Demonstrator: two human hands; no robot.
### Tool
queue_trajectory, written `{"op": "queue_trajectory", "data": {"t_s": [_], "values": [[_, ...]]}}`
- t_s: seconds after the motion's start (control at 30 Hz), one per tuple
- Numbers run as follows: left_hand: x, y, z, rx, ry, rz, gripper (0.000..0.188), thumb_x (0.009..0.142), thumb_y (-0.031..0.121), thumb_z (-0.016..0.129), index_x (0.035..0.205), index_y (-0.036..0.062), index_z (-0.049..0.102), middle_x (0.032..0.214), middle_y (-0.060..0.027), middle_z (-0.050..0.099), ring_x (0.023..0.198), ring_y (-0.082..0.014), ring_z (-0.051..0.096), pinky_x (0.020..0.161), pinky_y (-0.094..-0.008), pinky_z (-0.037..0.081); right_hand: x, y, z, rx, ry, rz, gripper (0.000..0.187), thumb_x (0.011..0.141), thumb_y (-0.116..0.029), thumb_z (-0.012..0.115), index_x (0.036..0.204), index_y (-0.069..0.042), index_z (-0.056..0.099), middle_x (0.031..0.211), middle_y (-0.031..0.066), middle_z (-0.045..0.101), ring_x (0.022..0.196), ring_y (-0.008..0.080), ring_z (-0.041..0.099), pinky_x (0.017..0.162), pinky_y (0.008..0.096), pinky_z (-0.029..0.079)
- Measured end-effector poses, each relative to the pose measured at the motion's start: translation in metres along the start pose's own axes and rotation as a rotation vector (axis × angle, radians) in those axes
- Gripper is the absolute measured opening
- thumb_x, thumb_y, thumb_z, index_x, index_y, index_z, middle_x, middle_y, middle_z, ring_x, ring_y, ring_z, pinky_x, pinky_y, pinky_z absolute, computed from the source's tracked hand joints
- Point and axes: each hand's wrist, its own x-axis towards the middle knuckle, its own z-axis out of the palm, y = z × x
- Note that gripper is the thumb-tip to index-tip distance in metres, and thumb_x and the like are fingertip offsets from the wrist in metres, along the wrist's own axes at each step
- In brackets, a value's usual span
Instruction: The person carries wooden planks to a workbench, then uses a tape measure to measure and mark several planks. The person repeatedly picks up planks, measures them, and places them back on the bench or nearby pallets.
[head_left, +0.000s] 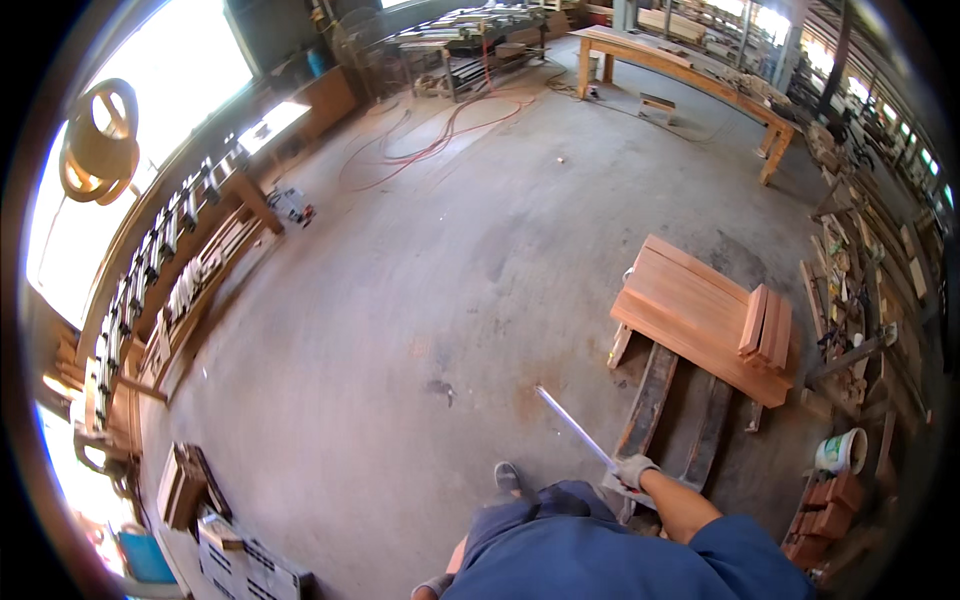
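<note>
My right hand (632,472), in a pale work glove, is closed around one end of a long, thin, pale straight rod (578,430). The rod points forward and left above the concrete floor; its exact kind does not show. At the lower edge, only part of my left hand (434,586), also gloved, comes into view, and its fingers are hidden. Beside it a small part of a reddish wood-coloured piece (459,554) shows; whether I hold it I cannot tell. Ahead of my right hand, reddish wooden boards (690,310) lie stacked on a low stand, with several shorter strips (767,325) on top.
Dark beams (650,400) run under the boards. Scrap wood (860,290), a white bucket (842,452) and reddish blocks (828,510) line the right. A clamp rack (170,235) stands left, a long wooden table (690,75) far right. Hoses (440,145) trail across the floor.
</note>
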Motion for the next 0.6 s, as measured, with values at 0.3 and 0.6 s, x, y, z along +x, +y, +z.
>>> {"op": "queue_trajectory", "data": {"t_s": [0.3,0.6], "values": [[0.003,0.249,-0.201,-0.341,-0.045,0.028,0.053,0.077,0.048,0.085,0.109,0.0089,0.07,0.09,-0.0071,0.069,0.074,-0.0226,0.066,0.067,-0.0382,0.052,0.038,0.03,-0.052,0.864,-0.179,0.532,0.037,0.099,-0.037,0.059,0.107,-0.006,0.078,0.094,0.0114,0.078,0.079,0.0237,0.075,0.072,0.0374,0.059],[0.092,0.441,-0.282,-0.345,-0.34,0.085,0.051,0.088,0.039,0.074,0.123,0.002,0.071,0.123,-0.011,0.07,0.109,-0.0246,0.064,0.095,-0.0412,0.049,0.221,0.125,-0.329,0.214,0.031,0.127,0.033,0.101,-0.037,0.055,0.108,-0.014,0.079,0.099,0.0101,0.079,0.087,0.0265,0.076,0.08,0.0402,0.06]]}}
